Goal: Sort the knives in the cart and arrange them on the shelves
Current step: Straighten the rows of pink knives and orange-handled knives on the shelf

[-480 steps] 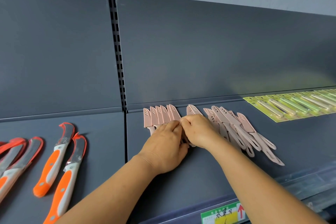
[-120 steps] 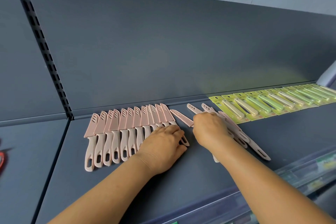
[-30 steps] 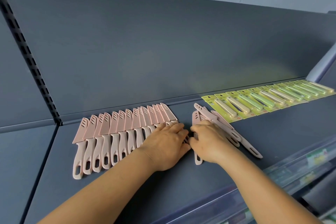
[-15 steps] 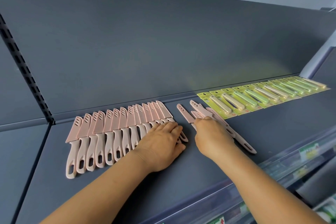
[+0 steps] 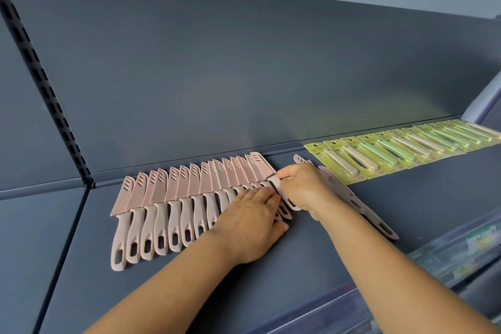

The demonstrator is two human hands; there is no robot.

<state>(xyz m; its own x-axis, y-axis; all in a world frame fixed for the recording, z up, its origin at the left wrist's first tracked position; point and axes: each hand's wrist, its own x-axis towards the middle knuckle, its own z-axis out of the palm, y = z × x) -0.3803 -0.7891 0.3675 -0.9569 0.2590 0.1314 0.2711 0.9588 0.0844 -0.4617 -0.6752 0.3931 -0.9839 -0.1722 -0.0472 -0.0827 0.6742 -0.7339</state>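
Observation:
Several pink sheathed knives (image 5: 173, 198) lie side by side in an overlapping row on the dark grey shelf (image 5: 189, 279), blades toward the back panel. My left hand (image 5: 252, 222) rests flat on the handles at the row's right end. My right hand (image 5: 303, 187) pinches the handle of the rightmost pink knife (image 5: 264, 167), set against the end of the row. A small loose pile of pink knives (image 5: 366, 211) lies under and to the right of my right wrist, partly hidden by it.
A row of yellow-green carded knives (image 5: 393, 149) runs along the back right of the shelf. A slotted upright (image 5: 46, 84) divides the back panel at the left. A clear price rail (image 5: 461, 260) edges the shelf front at the right.
My right hand has carried one pink knife from the loose pile leftward and set it at the right end of the row. My left hand stays on the handles.

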